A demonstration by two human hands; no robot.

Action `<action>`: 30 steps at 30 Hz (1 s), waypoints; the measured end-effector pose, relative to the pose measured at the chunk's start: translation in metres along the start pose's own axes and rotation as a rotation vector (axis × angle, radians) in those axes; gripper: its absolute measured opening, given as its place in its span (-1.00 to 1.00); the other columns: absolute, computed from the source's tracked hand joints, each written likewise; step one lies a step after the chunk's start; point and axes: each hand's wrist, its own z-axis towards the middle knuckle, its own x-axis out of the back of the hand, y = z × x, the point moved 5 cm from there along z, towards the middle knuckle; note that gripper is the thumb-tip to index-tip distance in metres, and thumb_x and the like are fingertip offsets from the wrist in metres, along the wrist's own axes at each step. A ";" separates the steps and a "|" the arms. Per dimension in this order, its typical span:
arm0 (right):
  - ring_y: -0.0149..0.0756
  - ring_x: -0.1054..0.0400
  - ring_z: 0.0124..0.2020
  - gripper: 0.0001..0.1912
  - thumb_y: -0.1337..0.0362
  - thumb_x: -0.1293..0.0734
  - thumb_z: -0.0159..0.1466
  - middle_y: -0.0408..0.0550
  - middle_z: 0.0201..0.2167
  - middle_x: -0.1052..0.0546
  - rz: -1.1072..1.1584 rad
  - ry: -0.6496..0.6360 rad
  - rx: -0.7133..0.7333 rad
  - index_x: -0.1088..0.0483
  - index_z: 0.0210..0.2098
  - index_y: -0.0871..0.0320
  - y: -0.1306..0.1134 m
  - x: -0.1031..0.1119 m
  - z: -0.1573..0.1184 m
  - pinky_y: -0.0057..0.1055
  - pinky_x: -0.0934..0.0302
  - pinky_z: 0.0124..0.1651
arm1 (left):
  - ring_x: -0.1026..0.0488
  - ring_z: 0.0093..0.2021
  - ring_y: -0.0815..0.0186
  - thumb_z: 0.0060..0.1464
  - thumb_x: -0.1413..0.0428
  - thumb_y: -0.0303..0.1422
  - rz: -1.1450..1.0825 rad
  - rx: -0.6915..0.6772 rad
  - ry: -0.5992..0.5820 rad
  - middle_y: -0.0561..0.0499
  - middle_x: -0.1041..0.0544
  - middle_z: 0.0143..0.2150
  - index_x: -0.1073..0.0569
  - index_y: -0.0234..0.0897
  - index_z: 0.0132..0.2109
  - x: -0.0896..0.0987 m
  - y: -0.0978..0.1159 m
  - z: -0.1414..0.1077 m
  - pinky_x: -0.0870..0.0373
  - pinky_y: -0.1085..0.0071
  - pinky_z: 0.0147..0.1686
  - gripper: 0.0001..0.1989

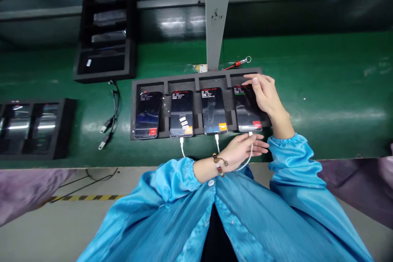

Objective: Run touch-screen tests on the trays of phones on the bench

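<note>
A black foam tray (166, 86) holds several smartphones in a row. At the rightmost smartphone (247, 110), my left hand (239, 150) pinches the plug of a white charging cable (251, 147) against the lower edge; whether the plug is fully seated cannot be told. My right hand (265, 92) rests over that phone's upper right side, fingers apart and bent, covering part of its screen. Two middle phones, one with white labels (181, 112) and one beside it (214, 110), have white cables at their lower ends. The leftmost phone (148, 114) shows no cable.
Another black tray (130, 61) with devices stands at the back left, and a third tray (63, 131) sits at far left. Black cables (114, 110) lie between. A grey post (216, 20) rises behind my tray, near a red-handled item with a ring (241, 62).
</note>
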 end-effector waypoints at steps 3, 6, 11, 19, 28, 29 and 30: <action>-0.09 -0.50 0.34 -0.35 -0.29 0.03 0.58 -0.10 0.06 -0.73 0.024 -0.008 -0.016 -0.47 0.24 -0.15 0.000 -0.001 -0.001 0.09 0.08 0.61 | -0.58 -0.31 0.35 0.45 -0.15 -0.35 -0.057 -0.050 0.038 -0.10 -0.66 -0.26 -0.62 -0.39 -0.01 -0.008 -0.002 0.007 -0.45 0.39 -0.16 -0.80; -0.09 -0.50 0.34 -0.37 -0.27 0.03 0.59 -0.10 0.04 -0.74 0.053 -0.001 -0.008 -0.48 0.23 -0.13 0.000 -0.001 -0.001 0.09 0.09 0.61 | -0.47 -0.39 0.41 0.36 -0.24 -0.32 -0.099 -0.105 0.055 -0.05 -0.59 -0.33 -0.63 -0.43 0.02 -0.011 -0.006 0.011 -0.35 0.44 -0.30 -0.76; -0.06 -0.52 0.31 -0.36 -0.29 0.01 0.58 -0.08 0.03 -0.74 0.049 0.015 0.009 -0.52 0.18 -0.12 0.004 -0.002 -0.001 0.13 0.06 0.60 | -0.27 -0.47 0.49 0.21 -0.35 -0.22 -0.109 -0.187 0.084 0.06 -0.45 -0.40 -0.63 -0.45 0.04 -0.012 -0.012 0.014 -0.08 0.48 -0.43 -0.62; -0.06 -0.53 0.26 -0.38 -0.27 -0.01 0.59 -0.10 0.01 -0.76 0.040 0.041 0.041 -0.53 0.14 -0.12 0.007 -0.004 -0.001 0.16 0.06 0.57 | -0.26 -0.47 0.46 0.27 -0.30 -0.09 -0.081 -0.276 0.195 0.05 -0.43 -0.42 -0.58 -0.43 0.03 -0.021 -0.014 0.012 -0.08 0.47 -0.43 -0.56; -0.07 -0.55 0.22 -0.36 -0.26 0.01 0.59 -0.10 0.00 -0.75 0.014 0.038 0.042 -0.54 0.12 -0.08 0.007 -0.004 -0.002 0.09 0.03 0.56 | -0.09 -0.53 0.50 0.34 -0.22 -0.03 0.014 -0.331 0.216 0.15 -0.28 -0.47 -0.54 -0.39 -0.08 -0.024 -0.016 0.012 0.07 0.48 -0.50 -0.58; -0.08 -0.55 0.21 -0.36 -0.26 0.01 0.59 -0.10 0.00 -0.75 0.011 0.036 0.041 -0.54 0.12 -0.08 0.007 -0.004 -0.002 0.09 0.03 0.56 | -0.08 -0.54 0.51 0.35 -0.21 -0.03 0.025 -0.333 0.222 0.16 -0.27 -0.47 -0.53 -0.38 -0.08 -0.024 -0.016 0.012 0.06 0.48 -0.50 -0.58; -0.08 -0.56 0.21 -0.35 -0.26 0.01 0.59 -0.09 0.00 -0.75 0.008 0.033 0.040 -0.55 0.11 -0.08 0.006 -0.004 -0.002 0.09 0.04 0.56 | -0.07 -0.54 0.51 0.35 -0.20 -0.02 0.036 -0.332 0.232 0.17 -0.25 -0.47 -0.53 -0.37 -0.08 -0.023 -0.017 0.012 0.07 0.48 -0.51 -0.58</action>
